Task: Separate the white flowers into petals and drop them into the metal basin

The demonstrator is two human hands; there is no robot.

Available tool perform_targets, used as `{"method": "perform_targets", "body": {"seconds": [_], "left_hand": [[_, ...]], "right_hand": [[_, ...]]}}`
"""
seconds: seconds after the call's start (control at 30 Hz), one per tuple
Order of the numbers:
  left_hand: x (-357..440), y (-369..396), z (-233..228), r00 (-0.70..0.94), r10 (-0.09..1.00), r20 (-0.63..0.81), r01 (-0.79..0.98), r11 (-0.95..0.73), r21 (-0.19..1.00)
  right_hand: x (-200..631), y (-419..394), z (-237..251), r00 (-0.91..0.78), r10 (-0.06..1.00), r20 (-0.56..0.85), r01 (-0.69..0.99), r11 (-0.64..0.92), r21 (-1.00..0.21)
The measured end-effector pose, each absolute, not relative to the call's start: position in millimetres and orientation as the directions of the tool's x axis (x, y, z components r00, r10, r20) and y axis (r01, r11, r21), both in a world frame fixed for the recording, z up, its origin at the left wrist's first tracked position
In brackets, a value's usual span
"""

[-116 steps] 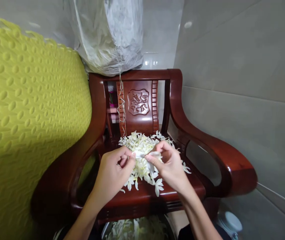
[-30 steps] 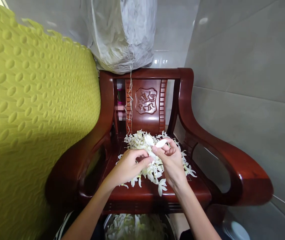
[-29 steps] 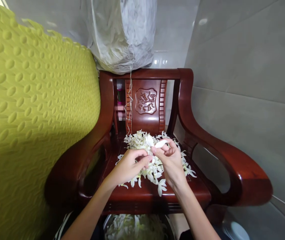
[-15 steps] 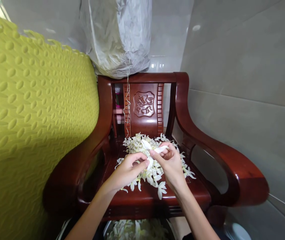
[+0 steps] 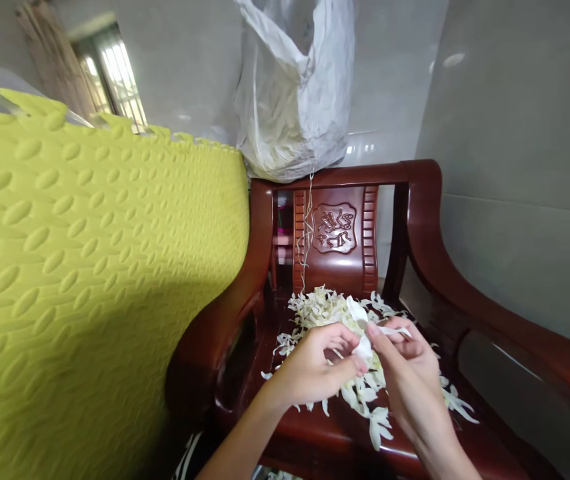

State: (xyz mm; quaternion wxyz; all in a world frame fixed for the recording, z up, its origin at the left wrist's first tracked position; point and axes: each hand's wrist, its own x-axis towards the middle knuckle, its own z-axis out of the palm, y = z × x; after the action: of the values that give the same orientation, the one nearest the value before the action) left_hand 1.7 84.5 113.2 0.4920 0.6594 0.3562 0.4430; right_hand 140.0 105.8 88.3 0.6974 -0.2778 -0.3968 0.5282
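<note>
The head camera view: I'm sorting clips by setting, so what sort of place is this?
Probably a home room: a carved red-brown wooden armchair bearing loose white flowers, an upright yellow textured mat beside it, and a bright barred window near a beige curtain.

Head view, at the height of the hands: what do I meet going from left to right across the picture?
Yellow mat → chair's picture-left armrest → left hand → white flower → right hand → chair's picture-right armrest.
</note>
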Motion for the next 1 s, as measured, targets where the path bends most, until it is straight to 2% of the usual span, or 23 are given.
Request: {"method": "perform_targets", "body": {"seconds": [0.1, 0.2, 0.33, 0.47, 0.57, 0.7, 0.83, 1.0], "left_hand": [[-3, 74, 116, 0.247, 0.944, 0.219, 0.067, -0.242, 0.968], [-13, 65, 116, 0.221, 0.951, 0.218, 0.116, -0.248, 0.962], [-25, 56, 117, 0.237, 0.942, 0.238, 0.148, -0.277, 0.949], [-28, 49, 114, 0.197, 0.946, 0.258, 0.301, -0.309, 0.902], [-29, 48, 108, 0.194, 0.949, 0.248, 0.404, -0.308, 0.861], [-31, 52, 103, 0.191, 0.954, 0.230, 0.436, -0.292, 0.851], [-33, 53, 100, 0.192, 0.961, 0.199, 0.492, -0.270, 0.828], [-37, 48, 95, 0.233, 0.959, 0.164, 0.505, -0.263, 0.822]], "right_hand": [[143, 96, 91, 0.081, 0.935, 0.345, -0.451, 0.343, -0.824], [145, 85, 93, -0.063, 0.895, 0.442, -0.398, 0.384, -0.833], [138, 74, 96, -0.203, 0.876, 0.437, -0.317, 0.364, -0.876], [131, 75, 94, -0.204, 0.899, 0.387, -0.147, 0.362, -0.920], [127, 78, 90, -0.182, 0.917, 0.356, -0.106, 0.342, -0.934], [125, 80, 88, -0.155, 0.921, 0.357, -0.035, 0.356, -0.934], [127, 85, 87, -0.198, 0.909, 0.367, 0.047, 0.383, -0.923], [124, 81, 84, -0.189, 0.903, 0.387, 0.077, 0.406, -0.910]]}}
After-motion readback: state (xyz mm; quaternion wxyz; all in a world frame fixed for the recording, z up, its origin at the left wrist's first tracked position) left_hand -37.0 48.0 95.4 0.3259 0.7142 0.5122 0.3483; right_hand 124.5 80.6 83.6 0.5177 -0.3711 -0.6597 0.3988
